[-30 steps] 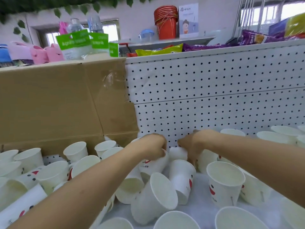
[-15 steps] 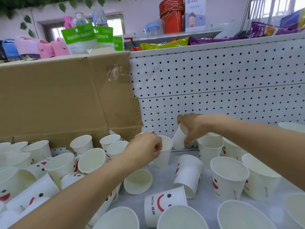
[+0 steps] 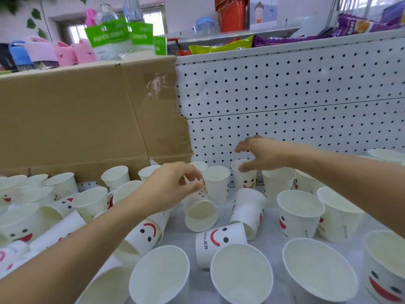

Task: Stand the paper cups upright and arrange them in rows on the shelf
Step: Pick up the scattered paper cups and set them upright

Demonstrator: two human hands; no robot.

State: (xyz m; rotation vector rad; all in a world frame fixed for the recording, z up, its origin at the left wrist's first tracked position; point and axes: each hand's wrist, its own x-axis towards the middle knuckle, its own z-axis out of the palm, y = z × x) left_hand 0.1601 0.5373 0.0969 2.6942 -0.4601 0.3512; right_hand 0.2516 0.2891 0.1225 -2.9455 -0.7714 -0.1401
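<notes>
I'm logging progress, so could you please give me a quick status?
Right hand open over upright smiley cup. Left hand curled beside white paper cup, grip unclear. Tipped cups lie in front.

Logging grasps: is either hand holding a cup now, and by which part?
Right hand open above the smiley cup, holding nothing. Left hand curls against the side of a half-hidden cup; grip unclear.

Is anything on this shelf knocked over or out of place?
Yes. Several cups lie tipped on their sides: a smiley cup front and centre, a second smiley cup left of it, and an open-mouthed cup behind them.
</notes>
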